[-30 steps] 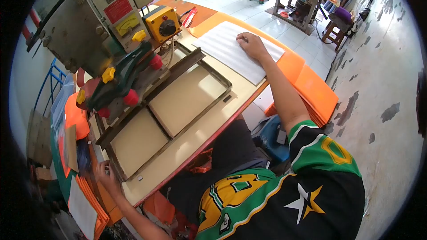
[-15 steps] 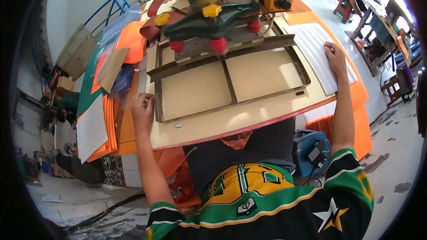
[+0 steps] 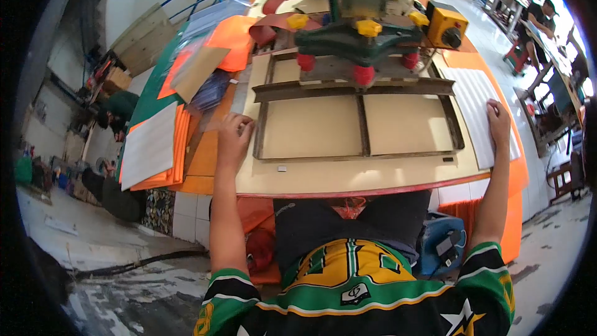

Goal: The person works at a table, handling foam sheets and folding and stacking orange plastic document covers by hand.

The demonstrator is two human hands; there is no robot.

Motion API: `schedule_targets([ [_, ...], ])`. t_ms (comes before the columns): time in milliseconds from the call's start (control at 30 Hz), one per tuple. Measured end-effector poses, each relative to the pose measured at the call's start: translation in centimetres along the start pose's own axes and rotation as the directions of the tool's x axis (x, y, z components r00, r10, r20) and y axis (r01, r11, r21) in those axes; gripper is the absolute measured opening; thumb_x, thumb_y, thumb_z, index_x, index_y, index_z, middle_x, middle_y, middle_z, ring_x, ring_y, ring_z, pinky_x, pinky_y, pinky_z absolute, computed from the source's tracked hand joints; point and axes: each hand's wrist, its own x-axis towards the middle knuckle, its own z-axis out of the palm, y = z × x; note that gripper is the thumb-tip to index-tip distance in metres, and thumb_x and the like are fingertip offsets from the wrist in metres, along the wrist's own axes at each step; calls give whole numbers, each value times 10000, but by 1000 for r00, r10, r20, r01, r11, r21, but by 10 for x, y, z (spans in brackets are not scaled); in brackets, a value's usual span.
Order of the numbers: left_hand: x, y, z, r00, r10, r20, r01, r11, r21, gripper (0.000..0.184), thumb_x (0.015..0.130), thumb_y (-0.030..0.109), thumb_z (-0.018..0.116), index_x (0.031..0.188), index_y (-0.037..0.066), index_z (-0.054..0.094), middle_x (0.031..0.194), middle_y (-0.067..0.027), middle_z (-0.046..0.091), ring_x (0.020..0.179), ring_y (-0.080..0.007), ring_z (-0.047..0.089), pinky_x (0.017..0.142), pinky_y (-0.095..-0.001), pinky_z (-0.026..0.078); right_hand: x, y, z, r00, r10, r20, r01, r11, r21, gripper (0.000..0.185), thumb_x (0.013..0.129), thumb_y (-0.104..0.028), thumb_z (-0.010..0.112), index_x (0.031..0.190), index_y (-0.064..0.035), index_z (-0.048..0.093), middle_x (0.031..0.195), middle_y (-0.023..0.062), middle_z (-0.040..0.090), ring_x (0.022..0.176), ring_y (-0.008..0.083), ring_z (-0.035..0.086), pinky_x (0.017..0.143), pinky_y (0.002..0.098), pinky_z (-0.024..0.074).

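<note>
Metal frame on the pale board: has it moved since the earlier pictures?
No. The metal frame shows no visible shift on the pale board: its near corners still sit beside the small dark piece and the small white piece.

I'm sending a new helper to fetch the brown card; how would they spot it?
Start at the press with yellow knobs. Beyond the left hand lie orange sheets and clear plastic; the brown card slants over the orange. Its plain tan colour sets it apart from these and the white sheet nearer the person.
</note>
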Motion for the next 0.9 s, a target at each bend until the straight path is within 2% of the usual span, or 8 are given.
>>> schedule_targets([
  [100,-1,6,-4,1000,-27,-7,27,999,-21,92,832,83,677,857,-5,673,860,-132,608,804,-283,583,725,-377,469,-1,-4,-1,1000,-4,-1,4,1000,-22,255,943,-167,596,1089,34,652,1092,139,686,1021,207,638,924,324,481],
  [133,0,8,-6,999,-40,8,40,998,-38,92,831,84,678,857,-5,673,859,-131,606,803,-284,583,720,-376,471,2,-2,-4,998,22,63,-20,999,-25,271,943,-169,582,1135,11,648,1222,181,649,1160,283,613,1001,366,468],
  [267,0,0,-4,1000,-17,-7,17,1000,-13,95,829,93,681,857,3,676,863,-126,602,798,-285,582,730,-378,467,5,1,1,998,6,57,-6,1000,0,279,942,-176,579,1130,18,649,1225,180,646,1151,277,615,996,363,466],
  [300,-2,6,-5,990,-132,41,136,987,-87,109,845,114,666,880,12,674,878,-135,602,847,-296,581,763,-387,459,3,5,-2,998,20,54,-21,1000,24,283,938,-177,581,1131,19,649,1226,181,645,1152,274,613,995,362,465],
  [367,-5,-6,-2,996,-87,26,89,994,-59,115,860,121,651,895,13,672,894,-139,604,879,-299,580,779,-388,457,4,23,3,999,-46,13,45,998,42,289,945,-177,588,1127,41,644,1136,147,674,1082,220,621,955,339,474],
  [433,-6,-2,3,997,-73,0,73,997,-16,128,888,130,624,920,13,664,924,-142,604,928,-301,576,799,-383,456,3,29,6,999,31,17,-33,990,138,314,933,-191,595,1146,36,638,1152,143,668,1093,217,612,962,334,470],
  [700,-2,5,0,997,-16,69,9,995,98,95,870,53,610,934,-13,636,918,-119,583,862,-261,559,786,-350,447,-4,8,3,997,59,-54,-62,997,-44,288,880,-224,633,1073,-21,697,1090,170,702,1037,300,665,934,375,497],
  [900,-2,2,3,997,44,56,-48,996,74,71,837,8,607,901,-17,621,866,-106,580,796,-252,544,736,-351,437,-6,6,3,998,14,-69,-19,997,-71,277,898,-213,653,1085,-12,693,1076,115,715,989,229,686,897,328,520],
])
